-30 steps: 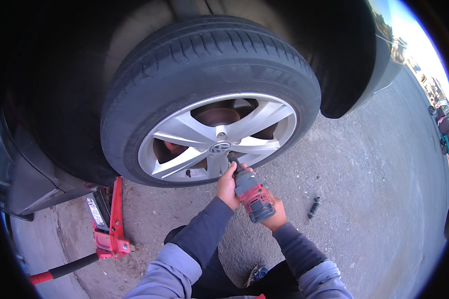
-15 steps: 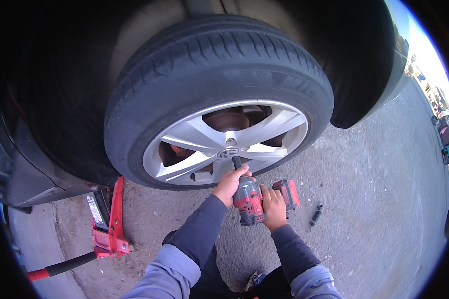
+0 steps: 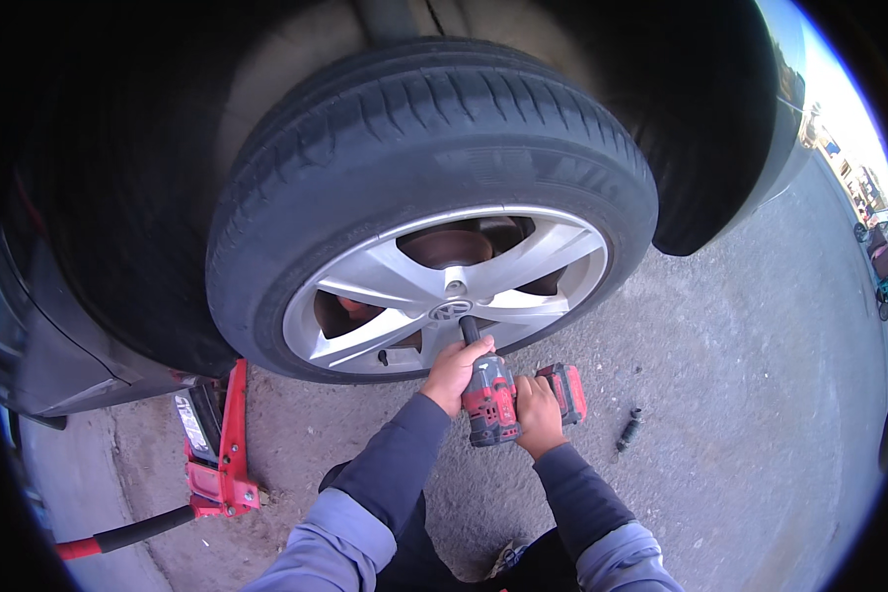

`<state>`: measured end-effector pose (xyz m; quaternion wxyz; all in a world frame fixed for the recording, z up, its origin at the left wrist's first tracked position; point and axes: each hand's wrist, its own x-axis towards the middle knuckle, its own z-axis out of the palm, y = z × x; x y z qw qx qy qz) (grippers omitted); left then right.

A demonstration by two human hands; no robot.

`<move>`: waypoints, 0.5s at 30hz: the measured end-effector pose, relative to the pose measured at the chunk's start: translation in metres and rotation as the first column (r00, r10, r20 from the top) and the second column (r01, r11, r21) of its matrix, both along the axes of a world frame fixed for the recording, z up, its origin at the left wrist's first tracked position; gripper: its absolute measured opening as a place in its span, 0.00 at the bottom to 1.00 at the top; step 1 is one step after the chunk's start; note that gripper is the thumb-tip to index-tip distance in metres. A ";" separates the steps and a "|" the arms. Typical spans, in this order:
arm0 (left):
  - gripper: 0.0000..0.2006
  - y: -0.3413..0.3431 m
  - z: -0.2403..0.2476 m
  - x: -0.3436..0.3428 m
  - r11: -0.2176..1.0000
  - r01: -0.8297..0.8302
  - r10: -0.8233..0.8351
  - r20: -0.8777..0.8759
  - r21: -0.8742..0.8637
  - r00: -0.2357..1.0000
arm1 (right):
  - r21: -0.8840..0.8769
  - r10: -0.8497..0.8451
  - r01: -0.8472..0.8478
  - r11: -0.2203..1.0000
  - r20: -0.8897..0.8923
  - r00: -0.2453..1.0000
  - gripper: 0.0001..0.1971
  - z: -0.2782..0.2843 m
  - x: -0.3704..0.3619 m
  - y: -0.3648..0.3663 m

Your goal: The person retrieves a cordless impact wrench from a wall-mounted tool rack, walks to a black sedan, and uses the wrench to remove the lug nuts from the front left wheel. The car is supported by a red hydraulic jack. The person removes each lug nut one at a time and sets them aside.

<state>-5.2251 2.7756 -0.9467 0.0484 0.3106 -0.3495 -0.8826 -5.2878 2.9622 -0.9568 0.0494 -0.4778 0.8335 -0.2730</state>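
Head: both hands (image 3: 450, 379) (image 3: 540, 414) curl around an impact wrench (image 3: 490, 397).

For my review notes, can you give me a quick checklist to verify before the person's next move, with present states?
1. Left hand on the power tool: ok, gripping near its nose.
2. Right hand on the tool: ok, closed between its body and the battery pack.
3. Socket seated: cannot tell; its tip is at the wheel near the hub cap, the seat hidden.
4. Red jack bearing the car: cannot tell; contact hidden.
5. Loose black cylindrical part apart from both hands: ok, on the ground to the right.
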 end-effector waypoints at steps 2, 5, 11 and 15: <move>0.15 0.002 0.000 -0.001 1.000 -0.005 0.004 -0.015 -0.029 1.000 | -0.022 -0.020 0.020 1.000 -0.002 1.000 0.19 -0.005 0.001 0.003; 0.14 0.002 -0.002 -0.002 0.991 -0.022 0.024 0.012 -0.131 1.000 | -0.023 -0.028 0.029 0.999 0.035 0.999 0.18 -0.007 0.001 0.002; 0.15 0.007 0.000 0.000 0.999 -0.015 0.013 -0.066 -0.037 0.998 | 0.037 0.003 0.002 0.999 -0.129 0.992 0.15 0.006 -0.011 0.008; 0.14 0.013 0.004 0.002 0.999 -0.030 0.028 -0.067 -0.020 0.997 | 0.036 0.025 -0.020 0.999 -0.136 0.990 0.21 0.016 -0.010 0.018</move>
